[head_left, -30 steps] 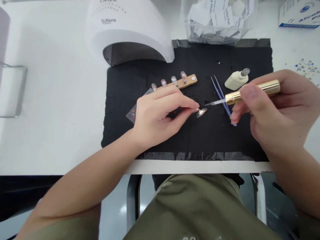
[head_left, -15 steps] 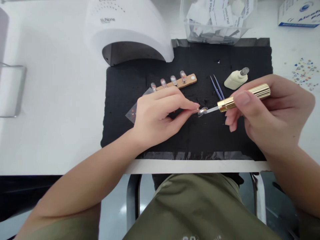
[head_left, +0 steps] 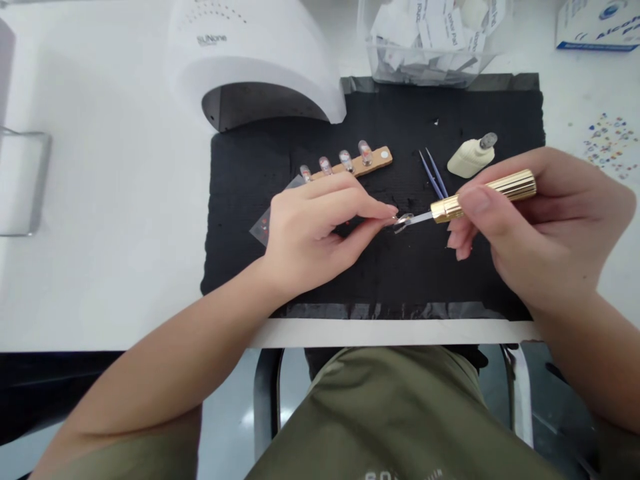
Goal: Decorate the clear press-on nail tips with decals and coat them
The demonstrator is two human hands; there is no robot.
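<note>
Between thumb and forefinger, my left hand (head_left: 320,233) pinches a small clear false nail (head_left: 403,223) above the black mat. My right hand (head_left: 540,220) grips a nail polish brush (head_left: 485,195) by its ribbed gold cap. The brush's pale tip meets the false nail. Beyond my left hand, several decorated false nails (head_left: 345,160) stand on a brown wooden strip (head_left: 383,157). A clear plastic sheet (head_left: 259,230) with small red bits lies partly under that hand. Blue tweezers (head_left: 434,175) rest near the brush, beside a cream bottle (head_left: 470,158) with a grey top.
A white nail lamp (head_left: 260,60) stands at the back left of the black mat (head_left: 240,267). Behind the mat is a clear bin (head_left: 425,67) of alcohol pad packets. A pad box (head_left: 597,27) and scattered coloured gems (head_left: 610,143) are at the right. A metal frame (head_left: 43,183) sits far left.
The false nail has tilted slightly in my left fingers. My right hand and the brush have shifted a little to the left, the tip still at the nail.
</note>
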